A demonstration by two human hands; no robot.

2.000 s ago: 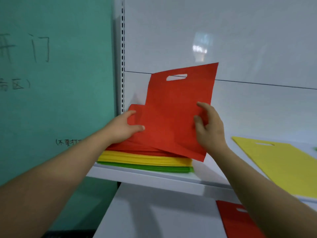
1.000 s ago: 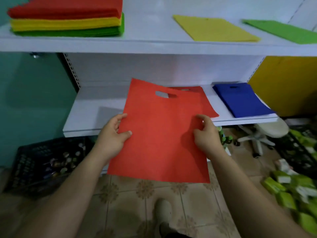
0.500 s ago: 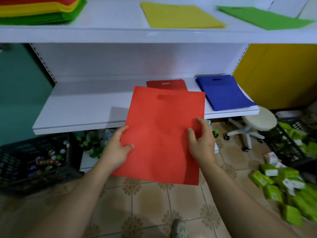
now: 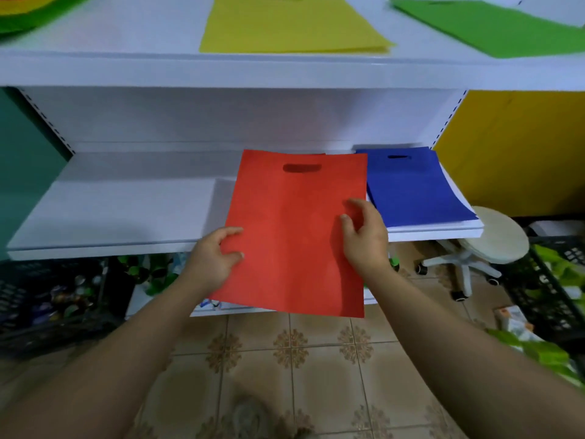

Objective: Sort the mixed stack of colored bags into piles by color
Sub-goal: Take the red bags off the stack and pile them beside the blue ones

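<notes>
I hold a flat red bag with a slot handle over the lower shelf. My left hand pinches its left edge and my right hand pinches its right edge. The bag covers the red pile lying on the shelf; only a sliver of that pile shows at its top edge. A blue pile lies just to the right. On the upper shelf sit a yellow pile, a green pile and, at the far left, a corner of the mixed stack.
A white wheeled stool stands right of the lower shelf. Black crates with small items sit on the floor at left and right. Green packets lie at the lower right. Tiled floor is below.
Both hands took the red bag off the mixed stack, carried it down past the upper shelf, and moved it forward over the red pile on the lower shelf.
</notes>
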